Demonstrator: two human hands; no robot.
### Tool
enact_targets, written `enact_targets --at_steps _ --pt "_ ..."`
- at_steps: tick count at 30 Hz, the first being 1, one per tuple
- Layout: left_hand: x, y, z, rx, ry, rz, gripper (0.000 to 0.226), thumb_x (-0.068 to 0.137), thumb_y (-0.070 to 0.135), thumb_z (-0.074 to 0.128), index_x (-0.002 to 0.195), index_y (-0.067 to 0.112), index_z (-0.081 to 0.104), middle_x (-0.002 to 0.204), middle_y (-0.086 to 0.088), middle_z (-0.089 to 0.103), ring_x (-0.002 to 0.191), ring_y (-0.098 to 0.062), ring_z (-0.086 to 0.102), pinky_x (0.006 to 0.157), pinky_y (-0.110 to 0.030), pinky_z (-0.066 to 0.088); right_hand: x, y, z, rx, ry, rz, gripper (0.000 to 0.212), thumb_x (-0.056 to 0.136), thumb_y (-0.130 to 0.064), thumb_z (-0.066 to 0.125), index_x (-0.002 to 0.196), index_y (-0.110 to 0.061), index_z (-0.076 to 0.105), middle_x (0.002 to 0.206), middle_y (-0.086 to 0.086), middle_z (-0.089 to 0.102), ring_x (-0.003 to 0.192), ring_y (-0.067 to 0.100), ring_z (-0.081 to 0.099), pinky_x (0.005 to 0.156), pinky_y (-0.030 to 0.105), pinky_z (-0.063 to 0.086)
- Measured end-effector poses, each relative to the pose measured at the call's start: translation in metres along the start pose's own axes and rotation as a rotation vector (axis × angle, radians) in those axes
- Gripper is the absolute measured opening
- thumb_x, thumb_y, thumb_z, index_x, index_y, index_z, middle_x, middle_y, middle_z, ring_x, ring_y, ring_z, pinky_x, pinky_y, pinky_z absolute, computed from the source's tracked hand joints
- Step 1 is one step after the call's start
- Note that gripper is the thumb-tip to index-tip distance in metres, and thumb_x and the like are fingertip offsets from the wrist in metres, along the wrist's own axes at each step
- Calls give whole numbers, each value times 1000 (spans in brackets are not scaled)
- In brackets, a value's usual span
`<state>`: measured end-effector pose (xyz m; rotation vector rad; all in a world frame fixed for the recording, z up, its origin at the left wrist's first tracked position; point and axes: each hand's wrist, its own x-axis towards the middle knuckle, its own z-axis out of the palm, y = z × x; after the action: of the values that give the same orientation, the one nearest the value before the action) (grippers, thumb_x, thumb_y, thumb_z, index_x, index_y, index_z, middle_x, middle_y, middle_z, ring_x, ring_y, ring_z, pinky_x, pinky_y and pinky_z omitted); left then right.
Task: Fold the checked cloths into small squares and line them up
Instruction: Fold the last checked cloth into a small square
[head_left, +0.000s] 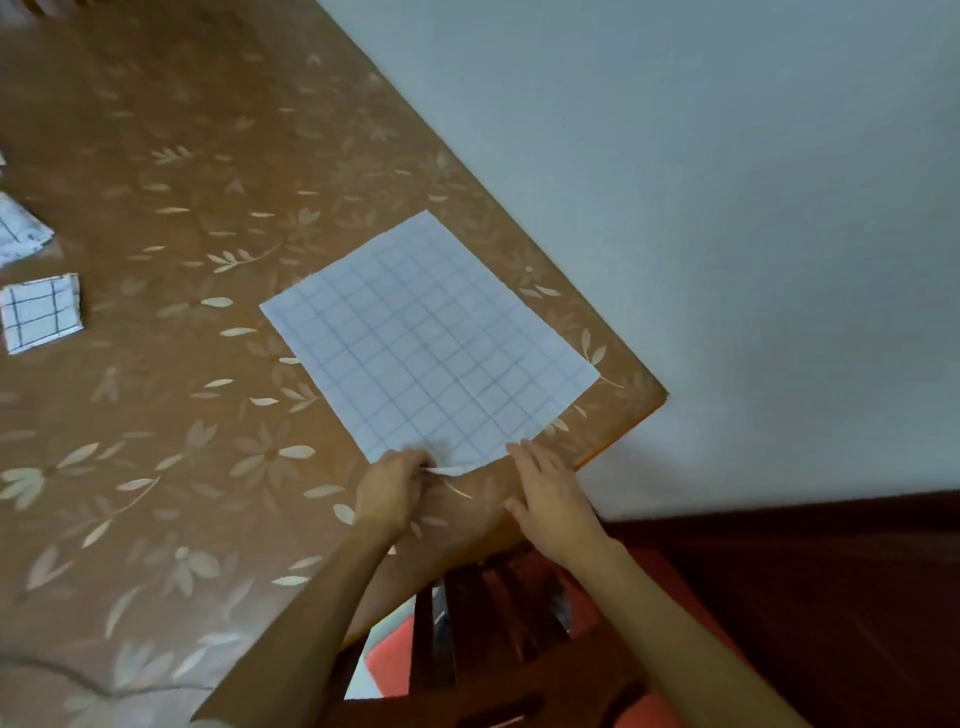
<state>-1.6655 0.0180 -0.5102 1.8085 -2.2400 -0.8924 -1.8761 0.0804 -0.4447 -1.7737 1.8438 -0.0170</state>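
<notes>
Our left hand (395, 480) and right hand (545, 499) work the near edge of a checked cloth (431, 343) spread flat on the desk (208, 156). At far left, one folded square (41, 312) lies almost whole in view, and a second folded square (18, 234) beyond it is cut off by the frame. They sit near each other but apart, apparently the start of the row the task asks for. In the middle, the checked cloth lies unfolded by the desk's corner, its far side close to the edge that runs along the pale wall (727, 208). It is well apart from the squares, which leaves us room to fold. Our left hand pinches the near hem and raises a small lip of fabric, likely to carry that edge over for the first fold. To its right, our right hand lies with fingers straight, holding nothing, fingertips at the cloth's near right corner; whether they touch it we cannot tell. We judge it placed to take that corner so both ends rise together. A wooden chair (498, 613) shows below the desk.
</notes>
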Motion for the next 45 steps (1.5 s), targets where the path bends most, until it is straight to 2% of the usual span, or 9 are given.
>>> enact_targets --at_steps 4,11,15,18,24,28,37,41,45 --pt "-22 2 -16 -240 -152 66 16 91 20 66 87 35 68 82 20 70 79 0 63 72 -25 47 17 14 6 -234 19 -87 78 90 -29 65 153 -18 20 160 7 19 149 25 11 120 38 13" --pt "-73 -3 -58 -413 2 -118 14 91 34 57 85 23 63 81 8 65 81 -10 61 78 -33 49 41 43 -12 -328 1 -263 21 90 -26 55 108 -21 66 104 -4 66 106 17 58 104 27 23" --pt "-99 -1 -71 -442 161 -222 13 98 17 59 86 18 64 83 16 64 78 2 59 70 -9 41 42 56 -30 -207 -49 -301 17 83 -24 59 96 -17 65 93 2 66 93 23 60 80 27 38" --pt "-110 -6 -69 -544 224 -311 15 98 12 58 87 9 66 83 0 65 73 0 58 71 -16 43 41 68 -44 -151 -163 -291 20 81 -30 59 99 -23 58 101 4 57 92 25 58 66 30 43" --pt "-110 -5 -71 -711 253 -400 19 99 17 57 91 5 69 83 -2 71 73 0 64 62 -5 44 29 77 -79 226 -336 -168 24 80 -27 73 103 -31 68 104 -16 68 95 -1 63 83 19 50" --pt "-102 -19 -88 -819 235 -400 24 97 28 61 92 7 70 81 -1 72 75 -8 66 70 -24 49 31 61 -108 497 -294 -92 27 81 -30 79 106 -29 72 101 -20 71 95 -6 64 75 7 45" --pt "-45 -74 -86 -833 334 -515 18 94 31 65 89 15 70 90 -4 69 87 -23 64 73 -34 49 59 43 -71 819 -171 193 58 79 -3 79 130 -14 55 113 -1 68 94 7 66 66 17 52" --pt "-25 -78 -80 -847 361 -554 45 90 41 68 127 19 55 111 0 61 104 -19 57 86 -32 44 79 44 -36 837 0 322 52 82 0 74 129 -7 53 114 10 66 95 20 64 74 30 56" --pt "-30 -92 -55 -313 476 -389 53 95 32 63 140 16 42 132 -6 50 117 -25 50 95 -42 47 109 40 -19 848 105 345 46 84 -1 73 125 -6 54 114 13 67 94 22 65 84 40 55"
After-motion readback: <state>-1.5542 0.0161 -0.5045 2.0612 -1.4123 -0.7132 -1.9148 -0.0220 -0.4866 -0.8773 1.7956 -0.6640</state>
